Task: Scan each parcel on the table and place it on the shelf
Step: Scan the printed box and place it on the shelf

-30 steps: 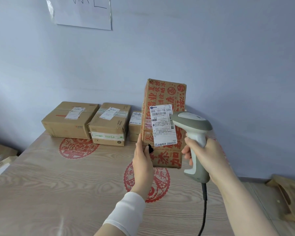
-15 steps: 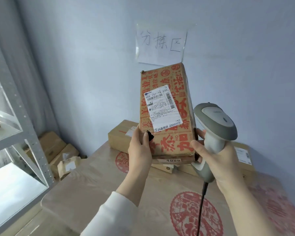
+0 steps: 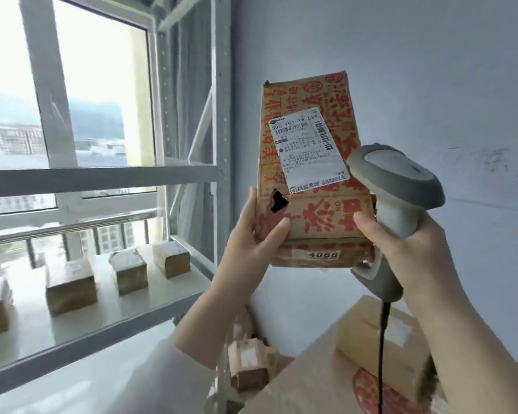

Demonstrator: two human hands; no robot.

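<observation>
head view | my left hand (image 3: 251,237) gripped the red-printed parcel (image 3: 320,216) by its lower left edge, upright in mid-air, shipping label (image 3: 305,150) facing me | my right hand (image 3: 410,255) clasped the barcode scanner (image 3: 401,186), touching the parcel's 3 o'clock side | shelf (image 3: 132,300) with small boxes (image 3: 71,288) at 8 o'clock | table (image 3: 311,380) at 5 o'clock

Left hand (image 3: 251,234) gripping a red-printed parcel (image 3: 308,186) held upright, right hand (image 3: 407,243) clasping a grey scanner (image 3: 395,186) just beside it — metal shelf (image 3: 108,306) carrying four small boxes, worktop (image 3: 311,380) corner below.
</observation>
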